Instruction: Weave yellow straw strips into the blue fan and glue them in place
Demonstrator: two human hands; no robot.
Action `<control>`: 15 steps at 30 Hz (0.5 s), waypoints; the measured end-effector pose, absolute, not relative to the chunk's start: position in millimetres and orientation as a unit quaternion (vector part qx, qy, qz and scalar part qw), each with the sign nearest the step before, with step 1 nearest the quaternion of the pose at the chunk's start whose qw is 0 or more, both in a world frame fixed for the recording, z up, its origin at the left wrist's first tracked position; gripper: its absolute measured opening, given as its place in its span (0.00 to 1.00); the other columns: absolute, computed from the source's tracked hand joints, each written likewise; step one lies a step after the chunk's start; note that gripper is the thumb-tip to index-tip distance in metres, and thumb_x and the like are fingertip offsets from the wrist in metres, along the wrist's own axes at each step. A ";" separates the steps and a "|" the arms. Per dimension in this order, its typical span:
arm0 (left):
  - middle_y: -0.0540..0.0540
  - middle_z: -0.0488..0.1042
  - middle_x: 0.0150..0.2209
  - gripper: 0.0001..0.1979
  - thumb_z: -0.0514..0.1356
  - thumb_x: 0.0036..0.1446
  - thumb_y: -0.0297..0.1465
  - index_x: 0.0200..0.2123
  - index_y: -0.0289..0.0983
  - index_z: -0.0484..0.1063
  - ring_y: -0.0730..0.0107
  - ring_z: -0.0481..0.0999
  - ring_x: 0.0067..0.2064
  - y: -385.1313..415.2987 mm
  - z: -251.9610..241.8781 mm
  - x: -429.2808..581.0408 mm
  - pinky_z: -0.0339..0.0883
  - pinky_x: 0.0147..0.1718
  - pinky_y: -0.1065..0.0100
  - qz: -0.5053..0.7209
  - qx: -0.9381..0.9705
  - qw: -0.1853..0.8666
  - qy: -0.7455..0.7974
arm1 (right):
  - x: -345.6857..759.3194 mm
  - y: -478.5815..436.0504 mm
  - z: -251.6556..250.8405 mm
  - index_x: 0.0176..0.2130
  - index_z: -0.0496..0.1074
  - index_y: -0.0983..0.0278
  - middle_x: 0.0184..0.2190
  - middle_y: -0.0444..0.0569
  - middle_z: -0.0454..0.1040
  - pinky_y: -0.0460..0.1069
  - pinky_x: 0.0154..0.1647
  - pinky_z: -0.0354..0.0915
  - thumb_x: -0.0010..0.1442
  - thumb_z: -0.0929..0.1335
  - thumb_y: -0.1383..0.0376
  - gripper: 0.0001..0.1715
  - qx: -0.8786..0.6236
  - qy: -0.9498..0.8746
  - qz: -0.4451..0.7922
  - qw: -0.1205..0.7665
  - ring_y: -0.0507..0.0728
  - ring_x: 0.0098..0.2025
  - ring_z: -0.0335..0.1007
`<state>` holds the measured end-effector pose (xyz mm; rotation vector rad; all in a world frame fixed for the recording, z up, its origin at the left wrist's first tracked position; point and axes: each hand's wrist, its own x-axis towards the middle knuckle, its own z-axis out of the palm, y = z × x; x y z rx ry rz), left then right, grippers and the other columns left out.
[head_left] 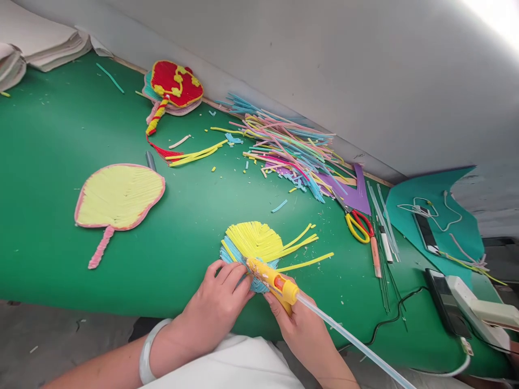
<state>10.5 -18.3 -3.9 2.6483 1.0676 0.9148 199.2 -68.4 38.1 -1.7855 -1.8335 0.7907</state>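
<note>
A small fan shape (254, 237), laid over with yellow pipe cleaners on a light blue base, lies near the table's front edge. Several loose yellow ends stick out to its right. My left hand (221, 292) is closed at its lower left edge, the fingertips pressed near the blue part; whatever they pinch is hidden. My right hand (302, 324) is wrapped round a yellow hot glue gun (275, 281). Its nozzle points at the fan, close to my left fingers. A long clear glue stick (348, 335) runs out of the gun's back.
A yellow fan with pink rim (121, 195) lies at left; a red fan (176, 84) with tassel sits behind. A pile of pipe cleaners (287, 146), scissors (359, 226), glue sticks (383, 216), a phone (446, 300) and a power strip (472, 305) occupy the right.
</note>
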 end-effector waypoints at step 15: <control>0.41 0.78 0.42 0.08 0.53 0.68 0.26 0.45 0.33 0.72 0.61 0.76 0.46 -18.8 -2.2 10.3 0.60 0.48 0.56 0.306 0.879 0.068 0.358 | 198.3 -70.3 37.5 0.50 0.72 0.63 0.44 0.54 0.80 0.49 0.46 0.74 0.68 0.63 0.59 0.16 -0.659 -0.653 0.292 0.233 0.58 0.45 0.78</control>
